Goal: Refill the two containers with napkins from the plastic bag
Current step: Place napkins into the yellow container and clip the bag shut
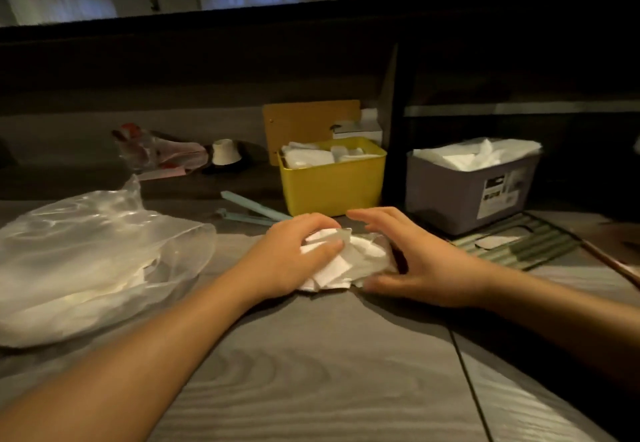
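Observation:
A loose bundle of white napkins [349,261] lies on the grey wood table in front of me. My left hand [294,258] grips its left side, thumb curled over the top. My right hand [415,261] cups its right side with spread, slightly bent fingers. A clear plastic bag [93,261] holding more napkins lies at the left. Behind the bundle stands a yellow container [332,188] with napkins inside. To its right a grey container [467,195] is heaped with napkins.
Light blue bag clips [249,211] lie by the yellow container. A ribbed green tray [519,244] sits under the grey container's front. A crumpled bag [152,152] and small white cup [225,152] are at the back left. A dark shelf wall rises behind.

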A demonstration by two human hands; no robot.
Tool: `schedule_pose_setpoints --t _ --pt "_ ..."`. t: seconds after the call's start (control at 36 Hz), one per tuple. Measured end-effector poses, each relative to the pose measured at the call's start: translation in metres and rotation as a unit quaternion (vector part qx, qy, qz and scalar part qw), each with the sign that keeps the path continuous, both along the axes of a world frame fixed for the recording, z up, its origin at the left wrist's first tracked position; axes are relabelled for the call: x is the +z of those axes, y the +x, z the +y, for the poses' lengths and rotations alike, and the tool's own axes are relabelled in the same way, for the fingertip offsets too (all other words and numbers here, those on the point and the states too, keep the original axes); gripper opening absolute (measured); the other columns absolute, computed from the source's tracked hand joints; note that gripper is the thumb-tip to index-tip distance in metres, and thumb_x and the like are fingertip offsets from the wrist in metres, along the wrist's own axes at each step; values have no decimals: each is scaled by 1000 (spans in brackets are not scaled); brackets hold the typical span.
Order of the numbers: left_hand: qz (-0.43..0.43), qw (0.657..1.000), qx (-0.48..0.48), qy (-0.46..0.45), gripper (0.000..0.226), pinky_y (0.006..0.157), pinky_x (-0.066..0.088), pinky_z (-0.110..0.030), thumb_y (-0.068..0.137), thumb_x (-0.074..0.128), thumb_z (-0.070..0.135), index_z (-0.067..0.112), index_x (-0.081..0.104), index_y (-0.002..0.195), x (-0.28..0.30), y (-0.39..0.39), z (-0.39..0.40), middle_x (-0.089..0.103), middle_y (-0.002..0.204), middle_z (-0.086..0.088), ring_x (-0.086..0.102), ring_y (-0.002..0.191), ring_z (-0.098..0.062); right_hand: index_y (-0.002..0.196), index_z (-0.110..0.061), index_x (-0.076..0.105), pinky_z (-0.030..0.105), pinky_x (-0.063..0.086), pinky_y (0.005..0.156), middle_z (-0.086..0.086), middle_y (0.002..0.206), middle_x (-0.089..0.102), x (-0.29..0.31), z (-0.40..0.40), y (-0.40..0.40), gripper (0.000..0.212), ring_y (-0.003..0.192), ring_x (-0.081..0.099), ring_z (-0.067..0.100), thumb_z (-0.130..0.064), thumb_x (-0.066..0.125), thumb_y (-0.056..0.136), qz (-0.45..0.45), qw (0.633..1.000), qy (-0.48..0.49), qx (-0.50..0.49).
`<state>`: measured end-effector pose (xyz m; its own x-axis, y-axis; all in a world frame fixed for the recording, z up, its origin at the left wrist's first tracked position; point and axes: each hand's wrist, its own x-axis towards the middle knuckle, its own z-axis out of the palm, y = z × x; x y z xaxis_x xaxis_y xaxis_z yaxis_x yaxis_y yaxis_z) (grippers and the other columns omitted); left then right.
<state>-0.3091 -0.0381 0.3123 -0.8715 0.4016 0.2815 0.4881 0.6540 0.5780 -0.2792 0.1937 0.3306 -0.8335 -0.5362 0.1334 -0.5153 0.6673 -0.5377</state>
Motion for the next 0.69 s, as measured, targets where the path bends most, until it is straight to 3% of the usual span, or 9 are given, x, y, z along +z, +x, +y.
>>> schedule_pose_setpoints --t 0.08,0.17,0.28,0.36,0.44,0.53,0.61,0.69 --pt "-16 998 22 60 19 80 45 -22 98 54 47 40 66 110 1 -11 8 68 105 23 60 98 7 147 -42 36 26 44 110 -18 144 44 -6 -1 -6 72 129 47 -2 -34 75 88 26 997 -51 -41" --pt "-70 992 -2 106 35 82 44 -16 92 52 66 46 60 119 6 -11 4 66 115 26 58 106 12 146 -37 45 29 45 109 -18 141 53 -8 3 -12 59 127 51 -2 -24 69 93 -1 994 -92 -62" --pt "-182 978 -101 -7 88 92 43 -8 67 77 68 73 25 137 16 2 -15 41 131 51 47 119 18 146 -31 48 30 43 112 -18 141 55 -8 9 -14 54 128 51 -3 -13 60 97 -29 991 -112 -70" --pt "-177 974 -120 -70 108 106 35 -16 66 86 57 80 7 136 19 6 -18 25 145 49 37 128 16 148 -31 46 31 48 107 -18 140 56 -9 9 -16 58 124 55 -2 -12 61 95 -29 991 -114 -65" --pt "-114 988 -91 -50 85 102 46 -24 80 81 45 72 26 139 14 4 -10 44 134 43 51 120 10 151 -35 40 24 47 105 -22 142 51 -9 9 -14 69 122 53 -5 -13 65 91 -31 996 -76 -34" --pt "-79 995 -49 -25 52 92 51 -25 84 69 54 55 51 132 9 2 -6 59 119 35 58 108 9 150 -36 40 18 41 109 -22 144 47 -10 8 -14 70 129 46 -7 -15 69 89 -10 998 -58 -32" --pt "-69 997 -35 21 34 78 48 -14 89 61 49 45 63 123 9 3 -3 65 112 32 61 100 11 144 -34 48 20 45 104 -19 139 54 -13 7 -16 62 127 51 -5 -9 65 90 4 994 -91 -55" --pt "-78 994 -19 71 22 75 53 -16 94 59 41 38 69 114 12 6 1 71 104 26 66 94 4 131 -28 63 19 50 96 -18 124 66 -15 7 -16 43 115 59 -6 -7 57 94 8 985 -151 -84"
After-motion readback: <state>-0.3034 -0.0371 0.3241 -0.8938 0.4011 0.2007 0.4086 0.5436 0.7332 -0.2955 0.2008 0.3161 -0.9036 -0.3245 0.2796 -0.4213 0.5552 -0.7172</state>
